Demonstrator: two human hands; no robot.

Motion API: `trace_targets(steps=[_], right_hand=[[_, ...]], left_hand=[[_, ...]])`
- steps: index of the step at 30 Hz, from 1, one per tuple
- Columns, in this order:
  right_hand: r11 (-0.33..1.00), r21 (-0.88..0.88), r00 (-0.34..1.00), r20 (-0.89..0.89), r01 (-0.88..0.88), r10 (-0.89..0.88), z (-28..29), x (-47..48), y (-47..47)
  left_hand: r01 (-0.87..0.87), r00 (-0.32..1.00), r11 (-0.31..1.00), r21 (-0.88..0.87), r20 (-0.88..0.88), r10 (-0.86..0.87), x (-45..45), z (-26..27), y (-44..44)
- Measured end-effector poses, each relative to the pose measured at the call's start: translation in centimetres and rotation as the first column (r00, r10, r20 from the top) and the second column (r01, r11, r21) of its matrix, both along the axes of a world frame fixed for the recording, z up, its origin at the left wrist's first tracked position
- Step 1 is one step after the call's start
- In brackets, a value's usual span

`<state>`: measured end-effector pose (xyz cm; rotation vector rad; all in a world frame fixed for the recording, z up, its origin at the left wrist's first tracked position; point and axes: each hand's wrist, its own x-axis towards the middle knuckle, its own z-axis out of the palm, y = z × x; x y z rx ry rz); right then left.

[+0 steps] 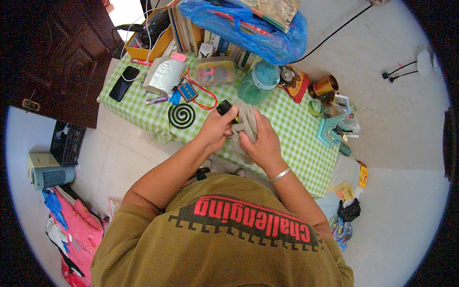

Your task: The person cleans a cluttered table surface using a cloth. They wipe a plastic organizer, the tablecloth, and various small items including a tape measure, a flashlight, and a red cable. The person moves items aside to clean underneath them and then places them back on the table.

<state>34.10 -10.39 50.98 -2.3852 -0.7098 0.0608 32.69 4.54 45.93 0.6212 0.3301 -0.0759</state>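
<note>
My left hand [217, 127] grips a small object with a black cap-like end [224, 107]; a bit of yellow shows beside my thumb, and the rest is hidden by fingers and cloth. Bunched in my right hand [263, 141] is a grey-beige cloth [246, 116], pressed against that object. Both hands are above the front edge of a table with a green-and-white checked tablecloth [287, 132]. A black mosquito coil [181, 116] lies left of my left hand. Just beyond the cloth stands a teal translucent jar [255, 88] with a pale rim.
A smartphone [124, 83], a red-corded pendant [188, 91], a lighter [157, 100] and a clear case [216, 71] lie on the table. Books [184, 30] and a blue plastic bag [247, 32] line the back. A teal basket [327, 131] stands right; a dark door [53, 53] is left.
</note>
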Motion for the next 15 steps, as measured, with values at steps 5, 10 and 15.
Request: trace_targets(steps=[5, 10, 15], right_hand=[[0.993, -0.088, 0.992, -0.091, 0.082, -0.09, -3.3, 0.9, -3.5], [0.919, 0.196, 0.926, -0.233, 0.343, -0.296, -5.2, 2.2, -5.1], [0.871, 0.362, 0.94, -0.204, 0.331, -0.273, -2.5, 2.5, -4.3]], left_hand=[[-0.106, 0.994, 0.991, -0.086, -0.039, 0.103, 0.4, 0.5, 3.2], [0.035, 0.998, 0.995, -0.088, 0.049, -0.031, 0.1, -0.1, 4.2], [0.233, 0.972, 0.965, 0.124, -0.019, -0.232, -1.2, 0.5, 3.0]])
